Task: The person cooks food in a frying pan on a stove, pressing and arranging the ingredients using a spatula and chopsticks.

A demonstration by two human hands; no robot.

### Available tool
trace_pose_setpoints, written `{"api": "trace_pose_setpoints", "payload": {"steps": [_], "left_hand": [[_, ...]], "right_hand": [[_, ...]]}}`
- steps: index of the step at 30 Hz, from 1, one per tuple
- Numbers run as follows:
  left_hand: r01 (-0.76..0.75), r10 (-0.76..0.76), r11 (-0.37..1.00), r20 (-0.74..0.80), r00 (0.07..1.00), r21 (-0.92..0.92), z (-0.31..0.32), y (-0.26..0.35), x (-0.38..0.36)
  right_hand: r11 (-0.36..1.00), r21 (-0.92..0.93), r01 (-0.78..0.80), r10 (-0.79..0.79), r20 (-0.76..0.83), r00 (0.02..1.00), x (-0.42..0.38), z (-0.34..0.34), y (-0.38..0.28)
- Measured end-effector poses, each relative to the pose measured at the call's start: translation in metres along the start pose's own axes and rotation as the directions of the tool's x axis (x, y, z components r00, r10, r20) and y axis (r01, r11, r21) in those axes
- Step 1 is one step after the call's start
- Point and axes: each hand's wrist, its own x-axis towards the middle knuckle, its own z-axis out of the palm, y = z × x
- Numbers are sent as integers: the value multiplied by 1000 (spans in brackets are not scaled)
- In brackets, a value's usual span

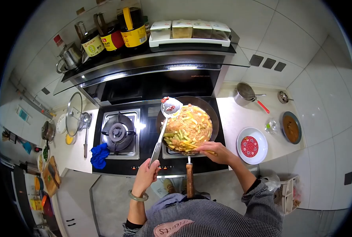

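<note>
My left hand (146, 175) is closed round the handle of a metal ladle (172, 107), whose bowl, with some red bits in it, is over the upper left part of the wok. In my right hand (217, 153) are yellow chopsticks (191, 146), their tips among the food at the lower edge. The dark wok (211, 112) sits on the right burner, holding noodle-like strands and green pieces (190, 126). Its wooden handle (190, 179) points toward my body, and neither hand touches it.
Left are a bare burner (118, 132), a blue cloth (100, 155), a glass lid (74, 114) and another ladle (86, 136). Right are a white bowl (263, 138), a red-handled strainer (245, 93) and a dish of brown sauce (291, 127). Bottles (133, 31) and spice boxes (182, 29) stand above.
</note>
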Motion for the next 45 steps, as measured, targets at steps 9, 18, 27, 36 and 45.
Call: {"api": "trace_pose_setpoints", "payload": {"steps": [9,18,27,36,45], "left_hand": [[-2,1,1000,17,1000,11,7,2,5],[-8,9,1000,-26,1000,24,1,-4,-1],[-19,19,1000,-16,1000,14,4,4,-4],[-22,23,1000,-31,999,13,3,-3,-6],[0,0,1000,-13,1000,10,1,-10,-4]], "right_hand": [[999,37,-25,25,-9,1000,7,48,2],[988,45,-148,154,-403,902,15,21,30],[955,258,-149,247,-409,878,47,68,52],[979,111,-170,192,-246,950,-20,18,8],[887,261,-380,435,-200,878,-39,-25,-14]]}}
